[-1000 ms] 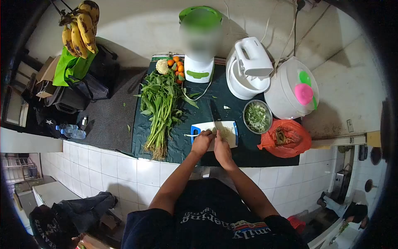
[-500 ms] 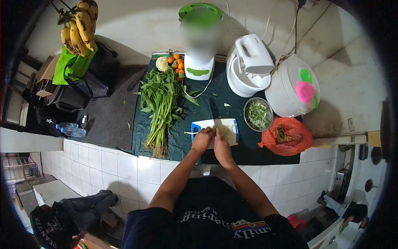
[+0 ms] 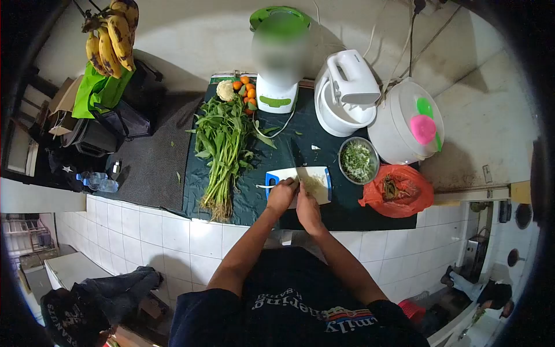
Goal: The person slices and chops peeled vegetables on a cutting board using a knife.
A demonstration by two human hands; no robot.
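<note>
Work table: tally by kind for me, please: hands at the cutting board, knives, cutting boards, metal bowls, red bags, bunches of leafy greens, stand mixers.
Hands: 2, left hand and right hand
Knife: 1
Cutting board: 1
Metal bowl: 1
Red bag: 1
Bunch of leafy greens: 1
Stand mixer: 1
Total: 8

The person bends over the chopping board by the tabletop's near edge, left hand holding a pale stalk that pokes past the board's left edge. Right beside it, the right hand grips a knife, blade toward the far edge. I can see leafy greens along the left edge, a cauliflower near the far left corner, and a red bag filling the near right corner.
</note>
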